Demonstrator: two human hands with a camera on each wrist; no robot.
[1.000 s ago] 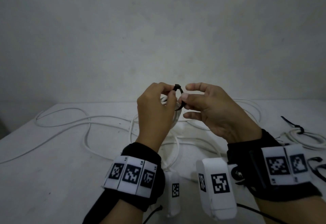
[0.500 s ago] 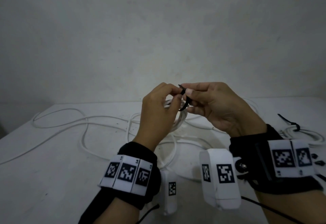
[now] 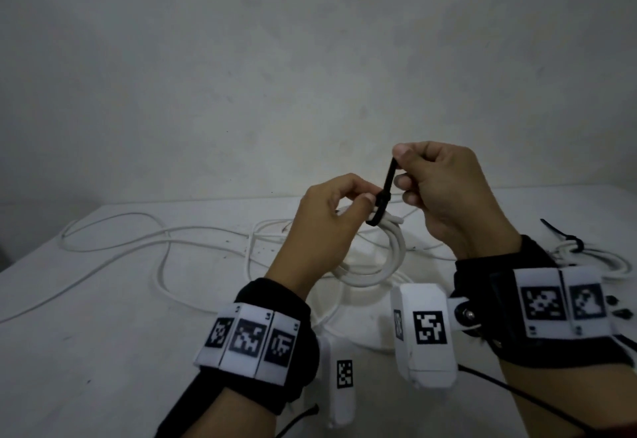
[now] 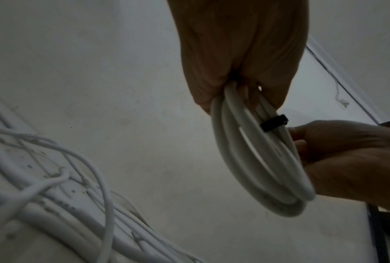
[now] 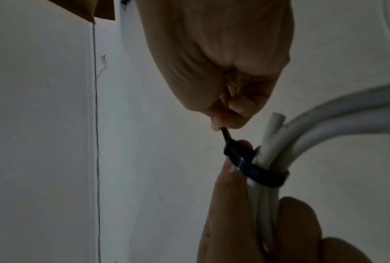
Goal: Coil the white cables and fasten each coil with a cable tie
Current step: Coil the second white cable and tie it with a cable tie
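My left hand (image 3: 339, 210) grips the top of a small coil of white cable (image 3: 389, 258) held above the table; the coil (image 4: 263, 160) hangs below the fingers. A black cable tie (image 3: 382, 201) is looped round the coil's strands (image 5: 263, 175). My right hand (image 3: 431, 182) pinches the tie's free tail (image 5: 225, 133) between thumb and forefinger, and the tail stands up and away from the tie's head. The left hand's thumb (image 5: 229, 178) lies against the tie beside the strands.
Loose white cable (image 3: 165, 241) sprawls over the white table (image 3: 86, 351) at left and behind my hands. At the right edge lies a tied coil (image 3: 593, 258) with a black tie, and small black pieces (image 3: 617, 310) sit near it. A bare wall rises behind.
My right hand has risen, drawing the tie's tail up through its head, so the loop has closed in round the coil. The left hand stayed on the coil.
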